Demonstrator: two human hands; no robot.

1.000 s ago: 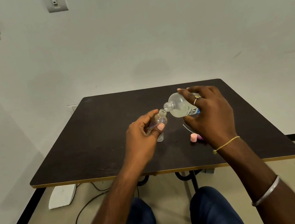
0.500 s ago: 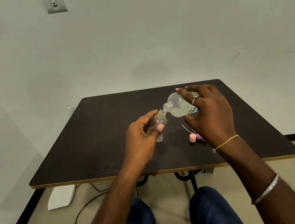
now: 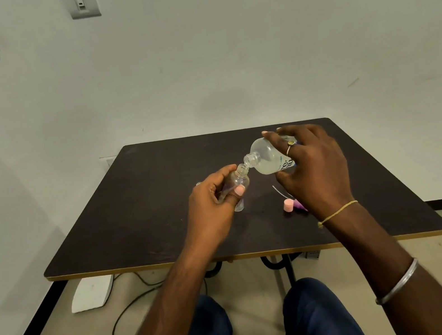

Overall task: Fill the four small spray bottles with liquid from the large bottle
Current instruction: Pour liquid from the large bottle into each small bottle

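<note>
Change is slight over the last second, as I read it: the left hand (image 3: 209, 207) keeps finger and thumb pinched round the small spray bottle (image 3: 241, 180) over the table (image 3: 133, 212). The right hand (image 3: 314, 168) still grasps the tilted large bottle (image 3: 267, 159), whose open mouth touches the small neck. I judge this fill is mid-pour, level unreadable. A pink cap (image 3: 288, 205) lies near the right wrist
</note>
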